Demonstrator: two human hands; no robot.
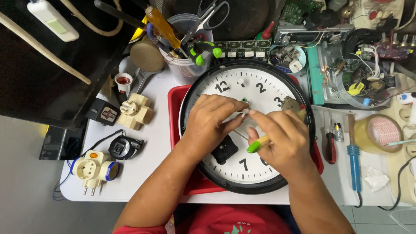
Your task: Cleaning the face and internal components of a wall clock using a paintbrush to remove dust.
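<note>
The person's forearms rise from the bottom edge, over a red garment, to meet on a round wall clock (242,86) with a black rim and white face. It lies face up on a red tray (175,108) on the white table (147,173). The left hand (208,123) rests on the dial, its fingertips pinched together at the clock's centre on something small and pale. The right hand (281,138) is closed around a green-handled tool (255,145), probably a small screwdriver, whose tip points toward the same centre spot.

As I judge it, the tool could slip off the centre and scratch the face, since the working point is tiny and both hands crowd it. The small part between the left fingers could also drop and get lost among the clutter. A black block (224,149) lies loose on the dial near the left wrist and may slide if the clock is nudged.

The clock's hands and centre hub are hidden beneath the fingers. The tool tip cannot be made out. Several numerals are covered, and what the pinched part is cannot be told.
</note>
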